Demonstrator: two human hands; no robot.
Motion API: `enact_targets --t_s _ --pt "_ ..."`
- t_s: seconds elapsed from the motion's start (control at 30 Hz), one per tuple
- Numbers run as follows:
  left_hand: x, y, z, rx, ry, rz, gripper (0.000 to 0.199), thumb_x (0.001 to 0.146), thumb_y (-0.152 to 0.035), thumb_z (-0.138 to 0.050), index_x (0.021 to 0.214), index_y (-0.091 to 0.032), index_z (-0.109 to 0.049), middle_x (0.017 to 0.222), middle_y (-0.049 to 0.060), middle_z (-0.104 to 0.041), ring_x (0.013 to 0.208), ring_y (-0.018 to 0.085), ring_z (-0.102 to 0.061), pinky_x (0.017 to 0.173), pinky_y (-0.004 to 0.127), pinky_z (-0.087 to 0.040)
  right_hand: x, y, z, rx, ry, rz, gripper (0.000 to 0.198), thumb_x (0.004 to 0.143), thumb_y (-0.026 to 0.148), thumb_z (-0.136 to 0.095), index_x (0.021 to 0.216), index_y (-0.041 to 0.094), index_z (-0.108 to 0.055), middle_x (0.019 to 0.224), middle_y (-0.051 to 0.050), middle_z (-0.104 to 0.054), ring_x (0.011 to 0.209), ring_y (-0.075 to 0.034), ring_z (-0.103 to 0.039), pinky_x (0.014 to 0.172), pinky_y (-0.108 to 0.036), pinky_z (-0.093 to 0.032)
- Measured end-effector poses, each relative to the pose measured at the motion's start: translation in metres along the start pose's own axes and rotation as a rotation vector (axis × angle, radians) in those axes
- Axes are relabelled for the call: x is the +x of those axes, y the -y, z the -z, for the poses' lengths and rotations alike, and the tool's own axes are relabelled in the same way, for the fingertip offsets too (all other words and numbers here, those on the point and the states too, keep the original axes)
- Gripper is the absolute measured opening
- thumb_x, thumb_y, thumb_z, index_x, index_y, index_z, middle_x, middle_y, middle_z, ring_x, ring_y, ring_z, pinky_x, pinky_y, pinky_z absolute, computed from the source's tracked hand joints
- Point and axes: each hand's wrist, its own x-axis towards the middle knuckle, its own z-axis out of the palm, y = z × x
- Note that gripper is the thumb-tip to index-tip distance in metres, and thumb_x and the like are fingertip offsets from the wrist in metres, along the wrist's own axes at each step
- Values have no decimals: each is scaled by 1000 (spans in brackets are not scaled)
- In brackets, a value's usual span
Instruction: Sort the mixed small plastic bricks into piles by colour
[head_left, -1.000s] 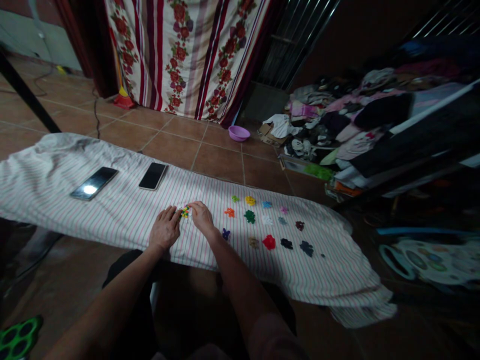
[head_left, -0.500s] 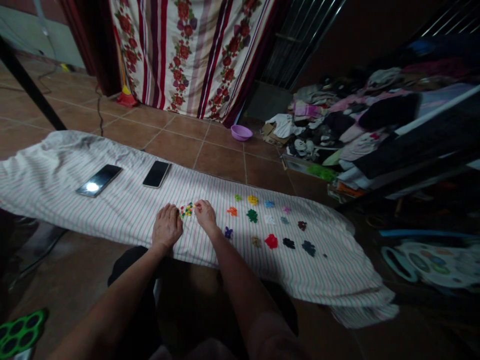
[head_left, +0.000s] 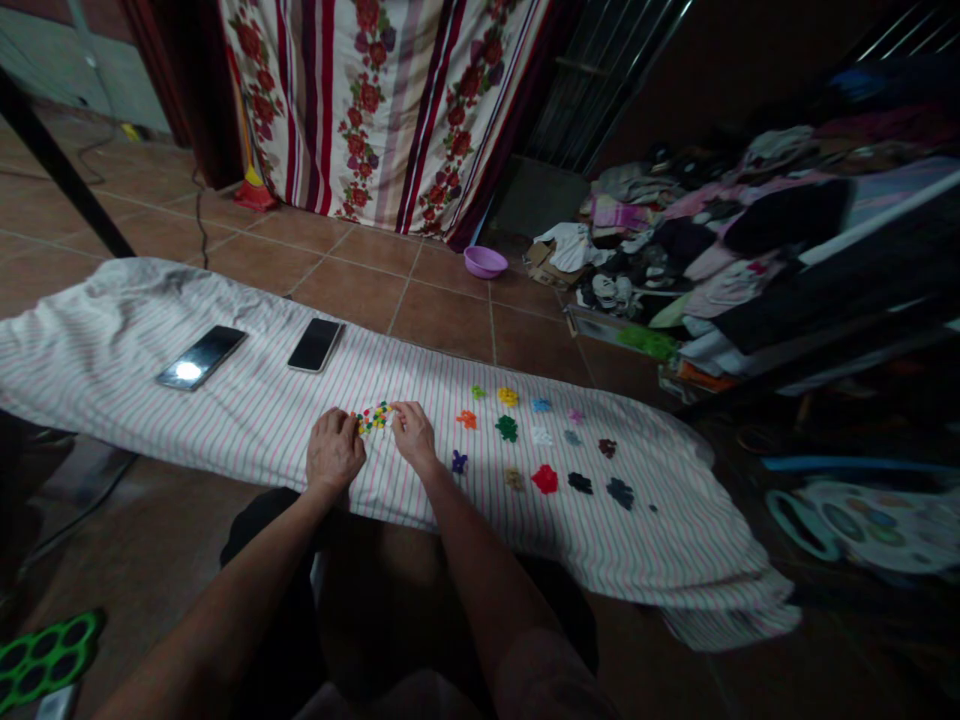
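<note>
A small patch of multicoloured pieces (head_left: 374, 418), red, yellow, green and white, lies on the striped cloth between my hands. My left hand (head_left: 335, 450) rests at its left edge, palm down, with fingers bent together and the tips against the patch. From the other side, my right hand (head_left: 412, 435) pinches with thumb and forefinger at the patch's right end; whatever is between the fingertips is too small to make out. Closest on the right are little heaps of orange pieces (head_left: 466, 420), purple pieces (head_left: 459, 462) and lime green pieces (head_left: 478, 393).
More heaps sorted by colour, including dark green (head_left: 507, 428), yellow (head_left: 508, 397), red (head_left: 544, 479) and black (head_left: 580, 483), spread rightward over the striped cloth (head_left: 660, 560). Two phones (head_left: 201, 358) (head_left: 316, 345) lie left. A purple basin (head_left: 485, 263) sits on the floor beyond.
The multicoloured patch looks shifted and slightly turned, now reaching my left fingertips. My left fingers have bent toward it; my right hand has barely moved. The whole view has shifted slightly.
</note>
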Motion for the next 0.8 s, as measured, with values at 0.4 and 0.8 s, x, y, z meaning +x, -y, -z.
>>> enact_targets --t_s 0.4,0.8 --pt "3 -1 2 -36 -18 16 18 84 -20 -43 92 -16 -58 98 14 -57 98 27 -53 89 42 -44 -3 3 2 19 34 17 23 77 13 -53 91 24 -67 101 -3 -60 97 -16 -60 91 -30 -51" --pt "2 0 4 -20 31 -34 27 87 -24 -44 107 -20 -62 109 12 -59 102 26 -55 87 40 -43 -3 8 5 8 49 46 17 78 20 -63 92 25 -70 105 -3 -59 102 -17 -59 95 -32 -49"
